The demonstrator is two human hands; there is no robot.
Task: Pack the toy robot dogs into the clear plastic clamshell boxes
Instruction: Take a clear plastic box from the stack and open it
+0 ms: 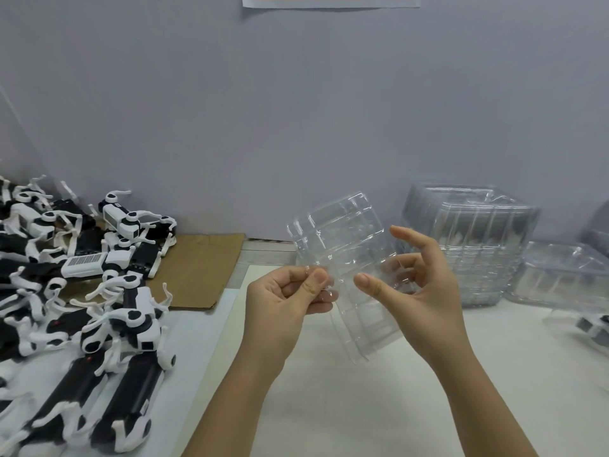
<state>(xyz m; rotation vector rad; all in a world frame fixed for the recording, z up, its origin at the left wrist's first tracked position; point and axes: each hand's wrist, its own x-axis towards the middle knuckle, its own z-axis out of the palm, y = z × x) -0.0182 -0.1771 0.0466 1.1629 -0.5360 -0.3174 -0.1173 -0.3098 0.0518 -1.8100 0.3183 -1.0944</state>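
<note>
A: Main risk w/ that clear plastic clamshell box (342, 258)?

B: It's thin and held up off the white bench (329, 390) by its edges only. If the halves are pulled apart too hard, I'd guess the hinge creases or tears. Or the shell pops out of the pinch & drops.

A: Hands?

B: Left hand (286, 298): thumb & forefinger pinch the box's left edge, other fingers curled under. Right hand (418, 282): thumb on the front face, middle fingers behind the plastic, seen thru it, so it grips the right side. Its forefinger sticks up free. Both forearms rise from the bottom edge.

A: Dogs?

B: Black-and-white toy robot dogs (82, 275) are heaped far left, partly on a brown cardboard sheet (197, 268), well apart from the box. None in this box yet. Their legs look tangled, so lifting one may drag others. A stack of empty clear shells (468, 242) sits behind the right hand.
</note>
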